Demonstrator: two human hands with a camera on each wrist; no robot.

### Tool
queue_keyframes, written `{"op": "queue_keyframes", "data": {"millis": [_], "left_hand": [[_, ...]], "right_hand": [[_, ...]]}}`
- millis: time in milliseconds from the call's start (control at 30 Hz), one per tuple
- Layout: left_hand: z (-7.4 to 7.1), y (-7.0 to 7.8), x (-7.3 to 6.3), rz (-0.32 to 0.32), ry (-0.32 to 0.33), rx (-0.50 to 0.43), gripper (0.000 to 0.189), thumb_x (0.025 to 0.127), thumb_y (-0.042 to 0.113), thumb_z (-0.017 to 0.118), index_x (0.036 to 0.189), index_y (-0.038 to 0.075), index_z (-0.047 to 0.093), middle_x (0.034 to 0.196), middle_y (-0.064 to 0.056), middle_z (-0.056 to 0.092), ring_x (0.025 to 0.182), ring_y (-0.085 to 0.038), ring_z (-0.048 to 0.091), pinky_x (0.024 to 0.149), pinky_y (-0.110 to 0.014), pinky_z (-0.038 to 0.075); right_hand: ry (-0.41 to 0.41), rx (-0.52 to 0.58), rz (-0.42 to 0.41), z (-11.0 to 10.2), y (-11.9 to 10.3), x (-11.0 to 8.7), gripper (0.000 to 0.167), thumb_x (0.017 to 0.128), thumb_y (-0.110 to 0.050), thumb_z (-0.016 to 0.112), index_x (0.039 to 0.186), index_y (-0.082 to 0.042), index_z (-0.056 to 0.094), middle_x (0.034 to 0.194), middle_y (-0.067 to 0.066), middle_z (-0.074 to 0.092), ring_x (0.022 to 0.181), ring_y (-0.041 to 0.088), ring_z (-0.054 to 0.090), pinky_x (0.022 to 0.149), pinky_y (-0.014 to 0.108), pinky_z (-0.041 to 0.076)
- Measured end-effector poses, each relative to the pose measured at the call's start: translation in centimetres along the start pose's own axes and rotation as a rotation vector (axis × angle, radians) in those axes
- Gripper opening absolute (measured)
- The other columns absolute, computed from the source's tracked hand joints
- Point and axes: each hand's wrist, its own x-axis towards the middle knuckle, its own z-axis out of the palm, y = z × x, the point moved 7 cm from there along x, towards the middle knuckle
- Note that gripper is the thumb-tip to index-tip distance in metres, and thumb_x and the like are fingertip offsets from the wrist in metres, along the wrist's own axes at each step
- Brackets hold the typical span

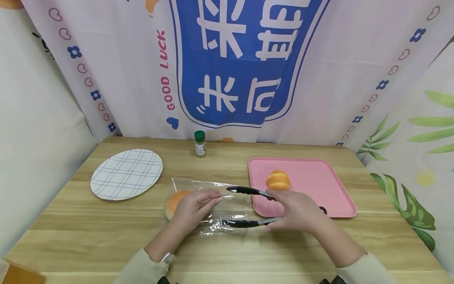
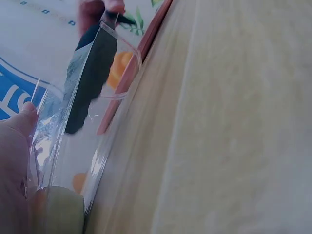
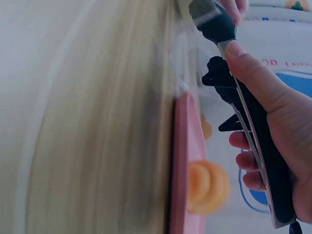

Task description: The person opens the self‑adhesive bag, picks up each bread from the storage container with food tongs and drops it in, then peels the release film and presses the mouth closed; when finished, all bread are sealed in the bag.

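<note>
My left hand (image 1: 193, 210) pinches the film of a clear plastic bag (image 1: 235, 205) lying on the table. Inside the bag's left end is a round bun (image 1: 173, 203), partly hidden behind that hand. My right hand (image 1: 299, 211) grips black-tipped metal tongs (image 1: 242, 224), their arms spread apart. In the head view the tong tips overlap the bag's right part; in the left wrist view one dark tip (image 2: 92, 80) shows among the clear film. The right wrist view shows thumb and fingers wrapped round the tongs' dark handles (image 3: 265, 161).
A pink tray (image 1: 315, 169) holds a ridged orange-yellow bread roll (image 1: 278, 180), just beyond the right hand. At the left lies a white checked plate (image 1: 125, 173). Near the back edge stands a green-capped seasoning jar (image 1: 200, 144). An orange-brown box (image 1: 23, 274) shows at the lower left corner.
</note>
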Motion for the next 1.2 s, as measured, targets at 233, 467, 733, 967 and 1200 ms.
{"op": "queue_keyframes", "data": {"millis": [233, 467, 733, 967, 1200], "left_hand": [[-0.3, 0.0, 0.1, -0.011, 0.009, 0.007, 0.014, 0.088, 0.02, 0.073, 0.1, 0.014, 0.076, 0.109, -0.002, 0.075, 0.102, -0.021, 0.072, 0.091, -0.039, 0.059], [-0.6, 0.3, 0.2, 0.011, 0.03, 0.022, 0.014, 0.087, 0.019, 0.074, 0.1, 0.013, 0.076, 0.106, -0.003, 0.076, 0.1, -0.021, 0.072, 0.089, -0.038, 0.059], [-0.7, 0.3, 0.1, 0.026, 0.041, 0.023, 0.013, 0.086, 0.019, 0.074, 0.098, 0.013, 0.076, 0.103, -0.002, 0.077, 0.098, -0.019, 0.073, 0.087, -0.037, 0.06], [-0.6, 0.3, 0.0, 0.034, 0.048, 0.005, 0.012, 0.086, 0.018, 0.075, 0.098, 0.014, 0.076, 0.102, -0.003, 0.077, 0.097, -0.019, 0.073, 0.087, -0.036, 0.06], [-0.5, 0.3, 0.0, 0.016, 0.039, -0.01, 0.013, 0.086, 0.018, 0.074, 0.098, 0.014, 0.076, 0.103, -0.003, 0.077, 0.098, -0.019, 0.073, 0.088, -0.037, 0.06]], "right_hand": [[0.061, 0.022, 0.065, -1.6, 3.4, -2.8, 0.096, 0.062, -0.062, 0.083, 0.139, -0.014, 0.054, 0.123, 0.005, 0.069, 0.114, 0.029, 0.065, 0.093, 0.051, 0.054], [0.1, 0.047, 0.163, -2.9, 7.1, -4.2, 0.1, 0.064, -0.059, 0.084, 0.139, -0.001, 0.051, 0.127, 0.018, 0.065, 0.114, 0.038, 0.063, 0.094, 0.057, 0.052], [0.07, 0.018, 0.276, -3.2, 10.5, -4.7, 0.107, 0.067, -0.072, 0.074, 0.141, 0.002, 0.046, 0.137, 0.026, 0.056, 0.118, 0.046, 0.058, 0.091, 0.062, 0.049], [0.012, 0.006, 0.329, -2.4, 12.3, -4.8, 0.109, 0.068, -0.076, 0.071, 0.141, 0.001, 0.045, 0.13, 0.026, 0.061, 0.116, 0.047, 0.058, 0.088, 0.063, 0.049], [-0.014, 0.015, 0.338, -1.7, 13.2, -4.5, 0.105, 0.066, -0.074, 0.073, 0.139, -0.003, 0.049, 0.126, 0.024, 0.063, 0.112, 0.044, 0.061, 0.085, 0.06, 0.051]]}}
